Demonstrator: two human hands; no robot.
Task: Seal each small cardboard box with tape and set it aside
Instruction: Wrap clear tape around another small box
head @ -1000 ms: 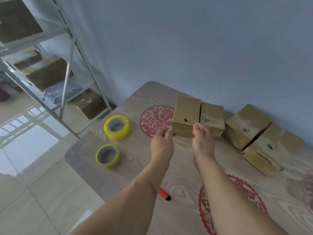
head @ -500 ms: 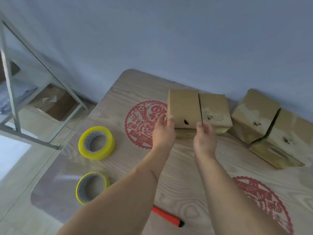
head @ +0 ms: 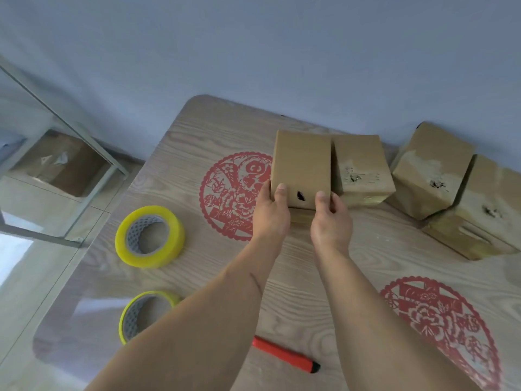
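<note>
Both hands have closed in on the box since a moment ago, when they only reached toward its near edge. Now the left hand (head: 271, 214) grips the near left corner of the box (head: 301, 167), thumb on top, and the right hand (head: 330, 221) grips the near right corner the same way, so the fingers of both are grasping it. It sits on the worktop (head: 197, 142) toward the far side, just left of a second box (head: 362, 170) and touching or nearly touching it. A small dark hole shows near its front edge, between the two thumbs. Further right, two more boxes (head: 431, 170) (head: 490, 210) lean against each other by the wall. On the left lie two yellow tape rolls, one far (head: 150, 237) and one near (head: 143, 313), the near one partly hidden by the left forearm. A red cutter (head: 286, 354) lies near, between the forearms.
</note>
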